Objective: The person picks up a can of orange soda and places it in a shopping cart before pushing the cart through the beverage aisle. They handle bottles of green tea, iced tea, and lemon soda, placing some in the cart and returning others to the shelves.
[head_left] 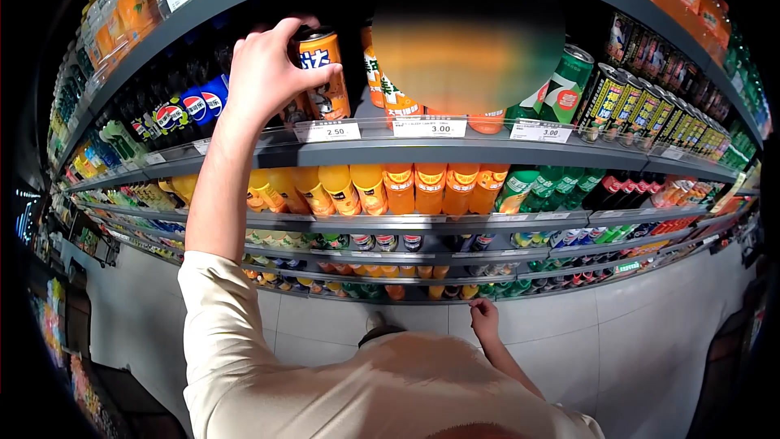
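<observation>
On the upper shelf, my left hand (272, 73) is closed around an orange soda can (331, 102), its thumb across the front and its other fingers behind the top. The can stands upright close to the shelf's front edge, above a 2.50 price tag (327, 131). More orange cans (400, 102) stand to its right, partly covered by a round blurred patch. Down by my side hangs my right hand (485, 319), fingers curled in, with no object visible in it.
Pepsi bottles (195, 103) fill the shelf to the left. Green cans (570, 81) and black-and-yellow cans (609, 97) are at the right. Orange drink bottles (429, 187) line the shelf below. A grey shelf edge (455, 153) runs across, above the tiled floor (561, 341).
</observation>
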Tool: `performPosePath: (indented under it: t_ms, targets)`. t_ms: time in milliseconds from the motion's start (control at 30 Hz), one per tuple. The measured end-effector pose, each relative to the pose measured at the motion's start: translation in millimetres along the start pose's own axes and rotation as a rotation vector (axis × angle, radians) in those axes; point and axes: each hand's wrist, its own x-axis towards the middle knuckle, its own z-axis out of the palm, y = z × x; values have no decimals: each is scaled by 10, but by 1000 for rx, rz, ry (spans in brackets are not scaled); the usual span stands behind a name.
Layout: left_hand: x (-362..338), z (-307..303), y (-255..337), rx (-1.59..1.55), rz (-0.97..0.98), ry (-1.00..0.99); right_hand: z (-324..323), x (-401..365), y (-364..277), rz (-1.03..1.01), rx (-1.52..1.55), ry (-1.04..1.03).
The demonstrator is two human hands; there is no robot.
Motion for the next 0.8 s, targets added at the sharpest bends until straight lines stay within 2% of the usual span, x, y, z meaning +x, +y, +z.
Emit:
performPosePath:
  t_ms: [100, 167, 233, 267, 300, 367, 433, 467, 500, 533, 600, 633, 700, 767, 800]
  targets:
    - [-54, -52, 71, 72, 64, 2, -82, 2, 49, 93, 73, 49]
    - [-74, -40, 83, 90, 58, -5, -172, 55, 602, 100, 40, 57]
    - [-86, -21, 85, 107, 53, -7, -309, 67, 1153, 64, -196, 37]
    - [-85, -10, 65, 103, 61, 1, -395, 1, 1170, 234, -230, -3]
    - [-86, -3, 43, 100, 71, 7, -474, -86, 1180, 238, -226, -2]
    - [-99, -6, 6, 103, 83, -11, -642, -310, 1254, 644, -210, -80]
    - [-121, -19, -2, 145, 83, -15, -890, -601, 1521, 817, -316, -82]
    - [-140, -16, 2, 106, 114, -11, -1264, -743, 2341, 508, -770, -603]
    - [-154, -5, 3, 107, 115, -19, -1614, -876, 3093, -20, -1155, -914]
    - [-166, 7, 4, 100, 163, 28, -1649, -1019, 3013, 308, -991, -842]
    - [-203, 5, 58, 124, 179, 43, -1707, -1310, 2800, 871, -627, -467]
    - [-241, -8, 104, 128, 178, 23, -1734, -1365, 2813, 946, -516, -378]
    - [-381, -5, 213, 146, 272, 268, -1834, -1507, 2827, 1099, -299, -199]
    - [-765, 78, 285, -195, 195, 365, -1905, -1685, 2817, 1254, -90, -10]
    - [-1025, 231, 305, -438, 259, 478, -1846, -1678, 2709, 1260, -149, -12]
